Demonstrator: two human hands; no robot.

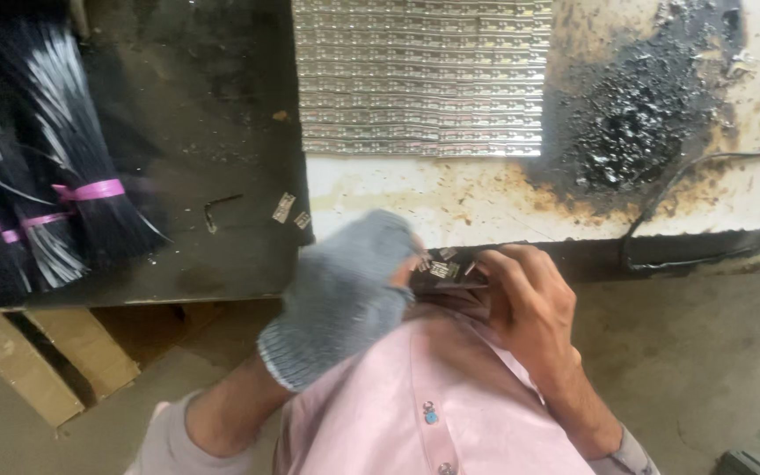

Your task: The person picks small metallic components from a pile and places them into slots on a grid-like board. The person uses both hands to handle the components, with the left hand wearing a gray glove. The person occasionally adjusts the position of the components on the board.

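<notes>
My left hand (345,295) wears a grey knit glove and is curled close to my chest, its fingertips at a small dark holder (447,271) loaded with several tiny silver circuit pieces. My bare right hand (529,303) grips the same holder from the right, thumb and fingers pinched on its edge. Both hands meet just below the front edge of the stained white work board (450,198). My pink shirt fills the lower middle.
A panel of silver strip boards (420,79) lies at the top centre. Burnt solder residue (631,132) blackens the board's right side; a black cable (697,176) loops there. Bundles of black wires with pink ties (46,176), a hex key (217,209) and loose chips (285,208) lie left.
</notes>
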